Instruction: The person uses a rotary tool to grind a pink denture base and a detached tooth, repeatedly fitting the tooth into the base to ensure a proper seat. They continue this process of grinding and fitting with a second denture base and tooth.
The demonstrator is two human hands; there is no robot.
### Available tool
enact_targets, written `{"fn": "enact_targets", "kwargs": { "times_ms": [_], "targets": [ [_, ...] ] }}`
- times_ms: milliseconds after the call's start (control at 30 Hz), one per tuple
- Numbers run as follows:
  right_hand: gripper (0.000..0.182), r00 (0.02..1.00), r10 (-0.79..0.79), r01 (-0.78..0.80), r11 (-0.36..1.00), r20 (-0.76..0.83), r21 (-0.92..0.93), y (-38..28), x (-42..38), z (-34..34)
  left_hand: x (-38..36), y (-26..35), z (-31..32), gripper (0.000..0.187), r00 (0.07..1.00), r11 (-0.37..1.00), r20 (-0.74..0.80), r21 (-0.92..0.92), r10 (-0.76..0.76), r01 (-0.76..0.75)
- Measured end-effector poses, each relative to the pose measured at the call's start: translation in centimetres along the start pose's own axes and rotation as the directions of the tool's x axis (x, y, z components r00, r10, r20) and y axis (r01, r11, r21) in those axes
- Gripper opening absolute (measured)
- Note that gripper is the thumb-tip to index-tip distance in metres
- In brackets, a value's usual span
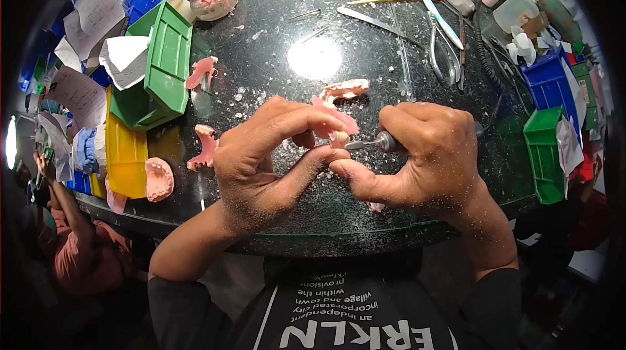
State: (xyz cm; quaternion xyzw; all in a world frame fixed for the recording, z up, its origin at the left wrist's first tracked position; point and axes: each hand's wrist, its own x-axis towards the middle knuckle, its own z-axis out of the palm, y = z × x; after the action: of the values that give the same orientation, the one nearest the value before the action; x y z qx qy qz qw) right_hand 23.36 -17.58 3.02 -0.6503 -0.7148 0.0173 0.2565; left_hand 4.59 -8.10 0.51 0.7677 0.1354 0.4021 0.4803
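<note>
Between its thumb and fingers, my left hand (267, 158) pinches a small pink denture piece (339, 127) with pale teeth. My right hand (424, 154) is wrapped round a rotary handpiece (386, 142), whose metal bur tip meets the right side of the denture piece. The two thumbs are close together just below it. Behind the hands lies a pale pink cast (347, 90). Two more pink denture pieces, one upper (202, 73) and one lower (206, 148), lie left of my left hand. White dust covers both hands.
Green bin (171, 57), yellow bin (126, 154) and a pink dental model (159, 179) stand left. Pliers (443, 57), a toothbrush (430, 8) and a metal spatula (378, 24) lie behind. A green bin (544, 154) and bottle (516, 11) are right. Another person (91, 252) sits far left.
</note>
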Motion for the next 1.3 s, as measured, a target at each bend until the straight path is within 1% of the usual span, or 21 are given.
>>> {"fn": "enact_targets", "kwargs": {
  "times_ms": [100, 267, 367, 467, 567, 667, 767, 800, 867, 1000, 1167, 1300],
  "targets": [
    [0.058, 1.0, -0.004, 0.005, 1.0, -0.02, 0.006, 0.09, 0.06, -0.02, 0.05, 0.11, -0.14, 0.025, 1.0, 0.999, 0.0, 0.034, 0.028, -0.028],
    [0.058, 0.999, -0.014, 0.014, 1.0, -0.029, 0.012, 0.13, 0.11, -0.1, 0.09, 0.1, -0.2, 0.026, 0.999, 0.998, 0.016, 0.059, 0.031, -0.032],
    [0.058, 1.0, 0.003, -0.003, 1.0, 0.016, -0.007, -0.03, -0.1, 0.15, 0.0, 0.18, -0.18, 0.026, 1.0, 0.998, 0.02, 0.058, 0.013, -0.014],
    [0.057, 0.999, -0.013, 0.014, 1.0, -0.033, 0.027, 0.24, 0.05, 0.16, 0.0, 0.18, -0.26, 0.027, 1.0, 0.997, 0.022, 0.07, 0.013, -0.015],
    [0.057, 1.0, -0.008, 0.009, 1.0, 0.007, -0.013, -0.01, -0.07, 0.2, 0.02, 0.04, -0.25, 0.027, 0.999, 0.996, 0.027, 0.083, 0.033, -0.035],
    [0.056, 1.0, -0.012, 0.013, 0.999, -0.027, 0.03, 0.23, 0.09, 0.15, 0.06, 0.04, -0.26, 0.027, 0.999, 0.995, 0.022, 0.088, 0.038, -0.039],
    [0.056, 0.999, 0.023, -0.023, 1.0, 0.046, 0.004, -0.03, -0.21, 0.24, -0.06, -0.07, -0.28, 0.027, 0.999, 0.995, 0.027, 0.097, 0.032, -0.035],
    [0.056, 0.999, 0.02, -0.021, 1.0, 0.026, 0.013, 0.03, -0.15, 0.17, -0.07, -0.12, -0.3, 0.027, 0.999, 0.994, 0.034, 0.102, 0.03, -0.034],
    [0.056, 1.0, 0.016, -0.016, 0.999, -0.011, 0.031, 0.19, 0.02, 0.0, -0.05, 0.1, -0.31, 0.026, 1.0, 0.998, 0.018, 0.066, 0.013, -0.014],
    [0.054, 0.999, 0.029, -0.028, 0.998, -0.014, 0.054, 0.19, 0.05, 0.07, -0.05, 0.0, -0.23, 0.026, 1.0, 1.0, 0.009, 0.021, 0.011, -0.011],
    [0.052, 1.0, 0.025, -0.026, 0.999, 0.009, 0.03, -0.06, -0.11, 0.13, 0.05, 0.05, -0.2, 0.026, 1.0, 1.0, 0.015, 0.009, 0.0, -0.001],
    [0.051, 1.0, 0.013, -0.012, 0.999, -0.022, 0.04, -0.12, 0.04, 0.11, 0.01, -0.09, -0.26, 0.026, 1.0, 1.0, 0.028, 0.029, 0.004, -0.005]
  ]
}}
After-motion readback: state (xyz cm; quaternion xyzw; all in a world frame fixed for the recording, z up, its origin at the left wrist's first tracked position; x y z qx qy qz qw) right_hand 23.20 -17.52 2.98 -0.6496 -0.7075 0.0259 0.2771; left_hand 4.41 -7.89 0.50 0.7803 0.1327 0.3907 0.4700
